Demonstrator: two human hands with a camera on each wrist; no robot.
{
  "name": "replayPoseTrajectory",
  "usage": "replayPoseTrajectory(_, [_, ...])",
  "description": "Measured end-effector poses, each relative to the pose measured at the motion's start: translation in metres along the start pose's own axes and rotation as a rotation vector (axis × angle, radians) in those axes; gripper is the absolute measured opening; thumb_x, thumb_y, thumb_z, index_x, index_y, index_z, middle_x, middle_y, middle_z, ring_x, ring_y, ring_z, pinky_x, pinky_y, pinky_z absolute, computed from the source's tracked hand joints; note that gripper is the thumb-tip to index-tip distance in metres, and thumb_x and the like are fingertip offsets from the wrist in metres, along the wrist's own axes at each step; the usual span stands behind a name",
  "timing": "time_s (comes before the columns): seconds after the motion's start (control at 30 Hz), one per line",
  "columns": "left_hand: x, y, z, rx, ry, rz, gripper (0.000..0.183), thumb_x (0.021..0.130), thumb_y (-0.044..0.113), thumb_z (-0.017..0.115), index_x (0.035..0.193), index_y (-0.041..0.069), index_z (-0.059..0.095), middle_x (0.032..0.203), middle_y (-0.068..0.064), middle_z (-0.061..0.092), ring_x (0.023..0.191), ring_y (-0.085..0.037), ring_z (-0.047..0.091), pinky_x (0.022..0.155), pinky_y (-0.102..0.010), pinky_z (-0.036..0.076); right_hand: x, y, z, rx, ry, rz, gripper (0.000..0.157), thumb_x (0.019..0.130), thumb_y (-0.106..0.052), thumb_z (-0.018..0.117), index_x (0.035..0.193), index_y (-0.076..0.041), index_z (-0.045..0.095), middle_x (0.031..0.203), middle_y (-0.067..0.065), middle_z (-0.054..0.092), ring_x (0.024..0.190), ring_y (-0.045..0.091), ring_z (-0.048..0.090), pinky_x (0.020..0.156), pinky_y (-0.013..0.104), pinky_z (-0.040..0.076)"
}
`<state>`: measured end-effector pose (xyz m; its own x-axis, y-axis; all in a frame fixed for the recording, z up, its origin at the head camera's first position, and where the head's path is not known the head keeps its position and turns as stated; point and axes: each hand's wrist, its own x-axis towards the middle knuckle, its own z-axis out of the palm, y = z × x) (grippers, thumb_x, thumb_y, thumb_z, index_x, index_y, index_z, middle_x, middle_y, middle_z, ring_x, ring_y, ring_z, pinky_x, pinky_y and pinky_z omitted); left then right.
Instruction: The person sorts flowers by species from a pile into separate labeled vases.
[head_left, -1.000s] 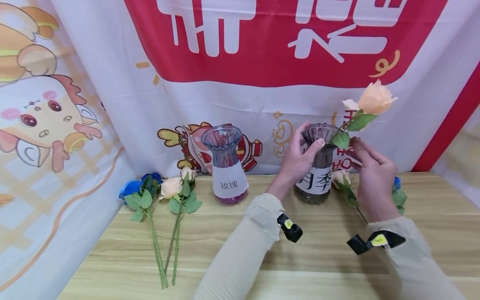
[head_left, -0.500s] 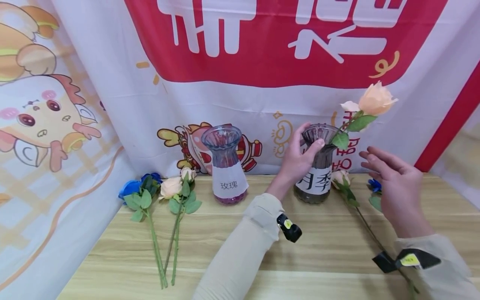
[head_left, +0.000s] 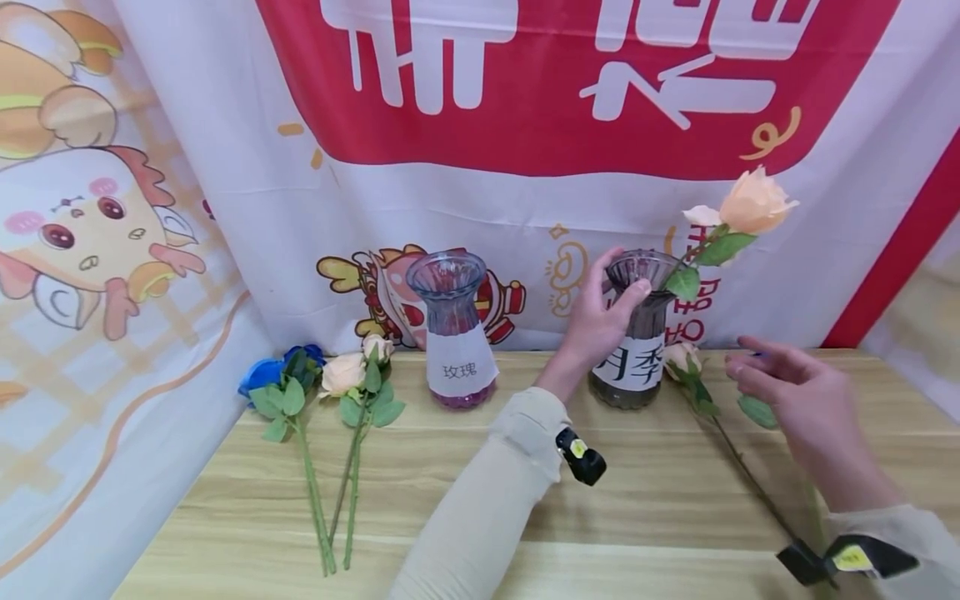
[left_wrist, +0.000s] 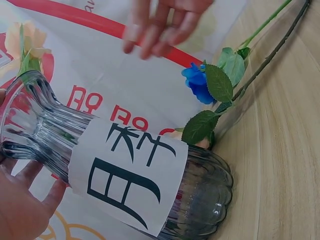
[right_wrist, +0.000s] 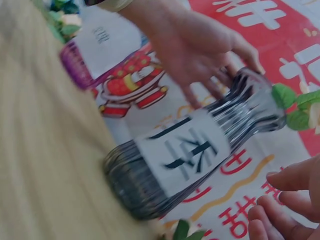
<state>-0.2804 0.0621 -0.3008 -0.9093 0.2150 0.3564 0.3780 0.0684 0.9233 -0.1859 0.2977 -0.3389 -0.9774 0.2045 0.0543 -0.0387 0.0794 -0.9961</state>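
My left hand (head_left: 588, 333) grips the neck of a dark glass vase (head_left: 651, 321) with a white paper label, its thumb at the rim. A peach rose (head_left: 756, 204) stands in that vase, leaning right. My right hand (head_left: 806, 404) is off to the right, fingers loosely bent and holding nothing. Under and behind it lies a blue rose (left_wrist: 198, 84), mostly hidden in the head view; a green leaf (head_left: 757, 411) of it shows. Between the vase and that hand another peach rose (head_left: 682, 358) lies on the table, its long stem running toward the right wrist.
A blue-purple glass vase (head_left: 455, 317) with a white label stands left of the dark one. Farther left lie blue roses (head_left: 264, 379) and peach roses (head_left: 343, 375), stems toward me. A printed cloth (head_left: 495, 204) hangs behind the wooden table (head_left: 450, 483).
My right hand has moved away from the peach rose in the vase, going right and then down toward the blue rose. My left hand stays on the vase.
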Motion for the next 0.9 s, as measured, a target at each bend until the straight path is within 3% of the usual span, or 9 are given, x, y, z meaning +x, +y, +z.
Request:
replayPoseTrajectory(0.1, [0.0,0.001,-0.001,0.006,0.012,0.003,0.068,0.103,0.041,0.065,0.164,0.03,0.037,0.161,-0.003,0.049,0.143,-0.023,0.053,0.117,-0.045,0.05,0.003,0.01,-0.001,-0.036,-0.046,0.014,0.034,0.096,-0.017,0.08,0.127,-0.027,0.072,0.093,-0.023,0.078,0.086,-0.006,0.074,0.072,0.014,0.062])
replayPoseTrajectory(0.17, [0.001,0.002,-0.002,0.012,0.015,0.008,0.068,0.103,0.041,0.065,0.164,0.03,0.037,0.162,-0.002,0.047,0.145,-0.024,0.052,0.119,-0.046,0.049,0.005,0.017,-0.002,-0.11,-0.07,0.013,0.039,0.097,-0.02,0.079,0.134,-0.018,0.069,0.096,-0.024,0.078,0.087,-0.009,0.073,0.073,0.012,0.061])
replayPoseTrajectory(0.23, [0.001,0.002,-0.002,0.014,0.013,0.013,0.068,0.103,0.04,0.065,0.164,0.029,0.037,0.163,-0.002,0.046,0.146,-0.024,0.051,0.12,-0.047,0.048,0.006,0.022,-0.003,-0.255,-0.088,0.022,0.054,0.098,-0.027,0.078,0.146,-0.009,0.06,0.102,-0.024,0.077,0.088,-0.014,0.069,0.074,0.009,0.058])
replayPoseTrajectory(0.33, [0.0,0.002,-0.001,0.013,0.003,0.015,0.068,0.103,0.04,0.065,0.164,0.028,0.037,0.164,-0.001,0.045,0.147,-0.024,0.05,0.12,-0.047,0.047,0.006,0.028,-0.004,-0.444,-0.107,0.039,0.076,0.1,-0.036,0.076,0.157,0.002,0.045,0.122,-0.001,0.08,0.089,-0.021,0.06,0.075,0.008,0.055])
replayPoseTrajectory(0.47, [0.0,0.002,0.0,0.012,-0.003,0.012,0.068,0.103,0.04,0.065,0.164,0.029,0.036,0.163,-0.002,0.045,0.145,-0.023,0.051,0.119,-0.046,0.048,0.004,0.035,-0.005,-0.541,-0.106,0.041,0.076,0.1,-0.036,0.075,0.157,0.003,0.045,0.146,0.028,0.063,0.088,-0.022,0.055,0.074,0.009,0.056])
replayPoseTrajectory(0.57, [0.0,0.002,0.0,0.007,-0.003,0.009,0.068,0.103,0.04,0.065,0.164,0.029,0.037,0.162,-0.002,0.046,0.145,-0.024,0.051,0.119,-0.046,0.048,0.004,0.038,-0.008,-0.565,-0.125,0.059,0.075,0.098,-0.034,0.078,0.155,0.005,0.048,0.143,0.028,0.065,0.089,-0.019,0.057,0.074,0.012,0.057])
replayPoseTrajectory(0.77, [-0.001,0.001,0.0,0.001,0.001,0.01,0.068,0.103,0.04,0.065,0.164,0.029,0.037,0.166,0.0,0.043,0.149,-0.023,0.047,0.122,-0.049,0.045,0.012,0.039,-0.015,-0.568,-0.232,0.209,0.073,0.095,-0.027,0.081,0.15,0.009,0.05,0.125,0.02,0.077,0.093,0.004,0.073,0.075,0.024,0.064])
replayPoseTrajectory(0.9, [-0.001,0.001,-0.001,0.008,0.003,0.012,0.067,0.103,0.04,0.065,0.164,0.029,0.037,0.166,0.001,0.042,0.151,-0.022,0.046,0.124,-0.051,0.043,0.013,0.041,-0.017,-0.638,-0.261,0.212,0.068,0.094,-0.027,0.083,0.144,0.01,0.056,0.116,0.018,0.08,0.091,0.01,0.074,0.073,0.026,0.063])
